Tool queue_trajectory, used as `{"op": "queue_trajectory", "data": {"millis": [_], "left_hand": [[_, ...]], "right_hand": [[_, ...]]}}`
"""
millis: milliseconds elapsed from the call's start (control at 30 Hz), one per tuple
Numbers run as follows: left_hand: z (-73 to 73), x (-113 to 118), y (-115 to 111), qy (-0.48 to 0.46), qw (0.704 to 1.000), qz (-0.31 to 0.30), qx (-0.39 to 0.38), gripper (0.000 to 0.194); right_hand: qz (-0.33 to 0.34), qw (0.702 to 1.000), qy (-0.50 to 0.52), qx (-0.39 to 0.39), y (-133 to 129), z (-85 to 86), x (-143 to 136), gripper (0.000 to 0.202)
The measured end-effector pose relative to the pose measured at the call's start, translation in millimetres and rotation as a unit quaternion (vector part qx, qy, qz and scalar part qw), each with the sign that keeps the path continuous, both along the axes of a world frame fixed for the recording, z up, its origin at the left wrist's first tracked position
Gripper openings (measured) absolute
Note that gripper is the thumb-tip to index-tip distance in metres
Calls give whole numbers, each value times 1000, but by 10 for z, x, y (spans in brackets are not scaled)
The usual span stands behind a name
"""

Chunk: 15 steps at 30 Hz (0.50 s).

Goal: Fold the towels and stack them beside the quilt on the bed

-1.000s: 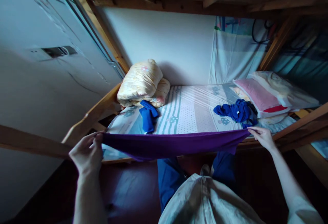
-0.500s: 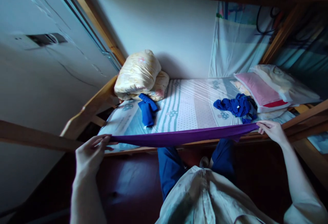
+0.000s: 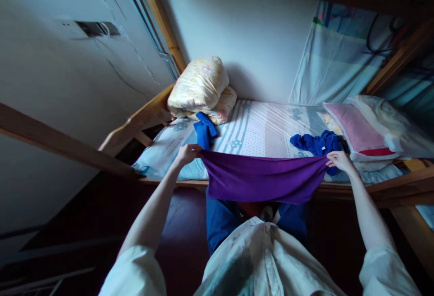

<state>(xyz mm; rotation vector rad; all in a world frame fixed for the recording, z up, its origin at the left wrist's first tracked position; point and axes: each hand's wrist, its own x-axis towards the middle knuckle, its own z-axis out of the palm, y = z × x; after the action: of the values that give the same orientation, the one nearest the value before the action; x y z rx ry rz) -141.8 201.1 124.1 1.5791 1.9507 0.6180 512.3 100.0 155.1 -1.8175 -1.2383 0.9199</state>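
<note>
Landmark = bed point(image 3: 254, 133); left/right as the wearer faces it.

Purple cloth point(image 3: 261, 178) is in the air at the bed's near edge, about mid-length, top edge pulled nearly straight with a slight sag; lower part hangs loose in front of the bed rail, above the wearer's blue trousers point(image 3: 219, 223); not laid on the bed.

Grip: left hand point(image 3: 189, 153) pinched on the upper left corner, thumb against fingers, no visible gap; right hand point(image 3: 340, 160) same on the upper right corner; both ends held, nothing else in either hand.

Status, my read: spreading looks done, cloth is fairly flat with soft creases only; no finished fold visible, can't tell if it's single or double layer; folding and setting down both look not done.

On the bed: blue strip-like cloth point(image 3: 203, 133) toward the left end, compact, looks doubled over, lying against the quilt bundle point(image 3: 200, 86); crumpled blue garment point(image 3: 318, 143) toward the right end, white tag showing, just beyond the right hand, beside the pink pillow point(image 3: 359, 129); that one is plainly unsorted, still a heap.

So: one blue piece fairly neat, one blue heap untouched, purple one mid-handling; overall I'd call it partway.
</note>
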Motion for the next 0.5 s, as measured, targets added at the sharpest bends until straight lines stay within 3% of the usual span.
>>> {"op": "queue_trajectory", "data": {"millis": [167,300,400,500], "left_hand": [[81,78,570,-17,991,78,109,8],[94,44,754,-38,978,92,182,24],[-60,-4,733,-27,965,92,246,29],[-401,-59,619,15,937,42,346,29]], "right_hand": [[-71,987,-47,137,588,-23,-44,24],[-112,961,-82,239,785,-94,-32,22],[-103,953,-115,262,787,-265,-43,26],[-81,952,-158,249,742,-545,-68,30]]}}
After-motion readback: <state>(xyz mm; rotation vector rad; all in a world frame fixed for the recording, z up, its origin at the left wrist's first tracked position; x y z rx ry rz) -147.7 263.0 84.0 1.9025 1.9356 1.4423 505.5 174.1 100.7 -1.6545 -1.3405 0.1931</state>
